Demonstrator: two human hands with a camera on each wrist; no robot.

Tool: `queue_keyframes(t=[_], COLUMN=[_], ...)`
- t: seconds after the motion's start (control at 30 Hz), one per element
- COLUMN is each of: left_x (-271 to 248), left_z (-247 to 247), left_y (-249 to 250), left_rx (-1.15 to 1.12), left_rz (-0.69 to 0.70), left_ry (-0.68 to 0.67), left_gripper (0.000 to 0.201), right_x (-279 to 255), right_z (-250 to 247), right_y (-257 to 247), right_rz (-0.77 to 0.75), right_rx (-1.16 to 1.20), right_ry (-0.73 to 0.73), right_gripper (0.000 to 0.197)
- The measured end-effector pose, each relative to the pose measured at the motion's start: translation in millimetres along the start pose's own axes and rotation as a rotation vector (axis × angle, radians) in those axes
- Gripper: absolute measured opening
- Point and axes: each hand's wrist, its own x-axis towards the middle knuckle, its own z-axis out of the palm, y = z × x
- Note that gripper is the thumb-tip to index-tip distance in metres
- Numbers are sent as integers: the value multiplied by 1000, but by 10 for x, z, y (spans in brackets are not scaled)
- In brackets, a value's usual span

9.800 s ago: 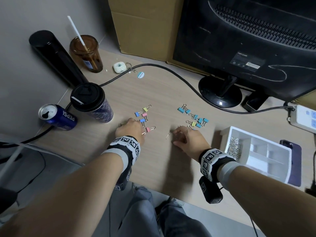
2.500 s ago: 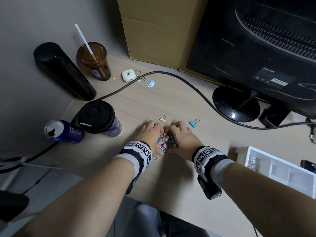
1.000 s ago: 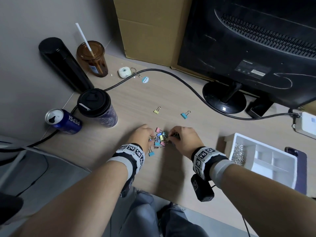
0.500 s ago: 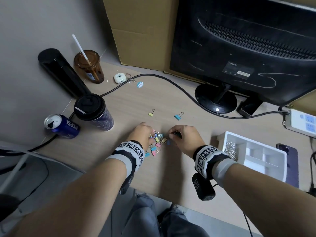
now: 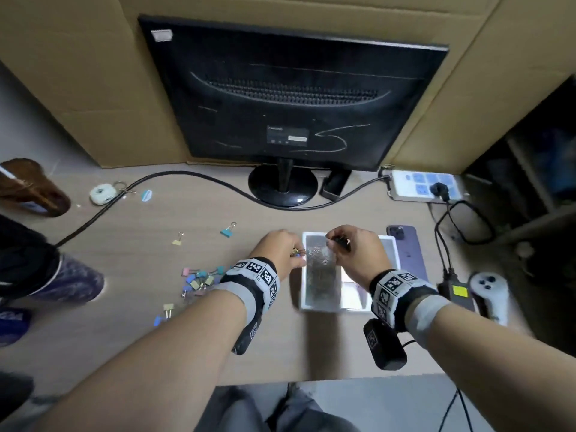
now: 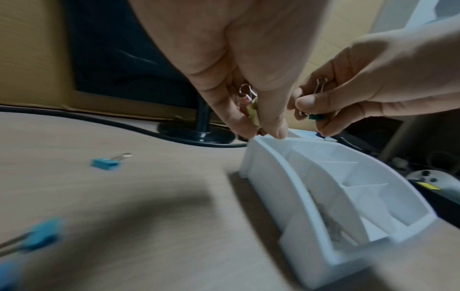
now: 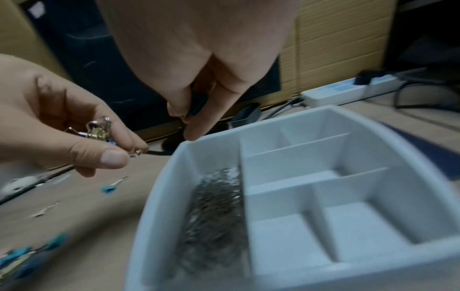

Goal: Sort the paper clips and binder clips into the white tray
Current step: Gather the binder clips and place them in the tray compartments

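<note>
Binder clips (image 6: pixel 251 106) are pinched in the left hand (image 5: pixel 280 251) and one in the right hand (image 5: pixel 355 247), both held at the far end of the white tray (image 5: pixel 389 241), probably for dropping into an empty compartment; half a second ago both hands were at the pile (image 5: pixel 199 280) on the worktop (image 5: pixel 156 344)
</note>
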Motion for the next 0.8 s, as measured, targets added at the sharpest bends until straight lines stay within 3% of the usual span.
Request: queue_keyframes(t=[0.17,0.43,0.63,0.8], left_x=[175,250,300,353], left_z=[287,502,566,615], left_y=[494,607,646,709], left_rx=[29,42,73,83], left_rz=[76,89,96,90], left_ry=[-76,-146,-148,-161], left_gripper=[20,21,20,18], right_x=[-200,-256,-212,-178], right_z=[-277,-236,-204,-239], right_y=[528,816,910,924], right_rz=[151,66,74,70], right_rx=[66,-106,-165,-169], right_ry=[-7,-90,-125,-143], right_gripper=[2,7,24,17])
